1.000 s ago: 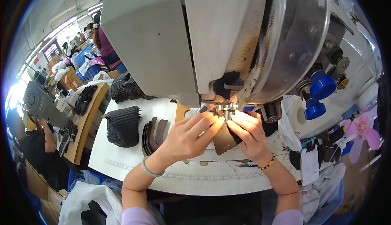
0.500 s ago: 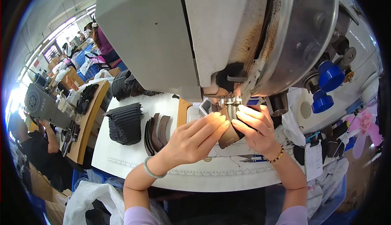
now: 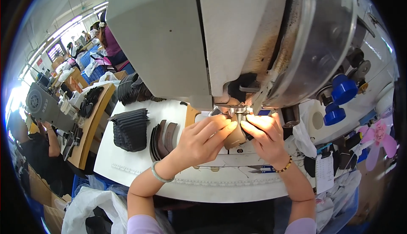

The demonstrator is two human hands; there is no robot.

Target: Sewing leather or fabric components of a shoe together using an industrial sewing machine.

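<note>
A sewing machine (image 3: 169, 34) fills the upper middle of the head view, its lit needle area (image 3: 238, 110) above the white table. Under it lies a curved tan and dark piece (image 3: 234, 138) that looks like leather or fabric. My left hand (image 3: 205, 138) presses the piece's left side with fingers held together and wears a pale bangle. Along the other side, the closed fingers of my right hand (image 3: 268, 140) pinch the piece near the presser foot; a beaded bracelet circles that wrist. My fingers cover part of the piece's edges.
Left on the table are a stack of black ribbed pieces (image 3: 130, 130) and several curved brown strips (image 3: 166, 140). Thread snips (image 3: 262, 169) lie near my right wrist. Blue knobs (image 3: 342, 89) jut out at right. A co-worker (image 3: 42, 149) sits at far left.
The curved piece has moved farther in under the needle area, so less of its near end shows. Both hands stay on it, fingertips slightly shifted. The whole view has shifted a little.
</note>
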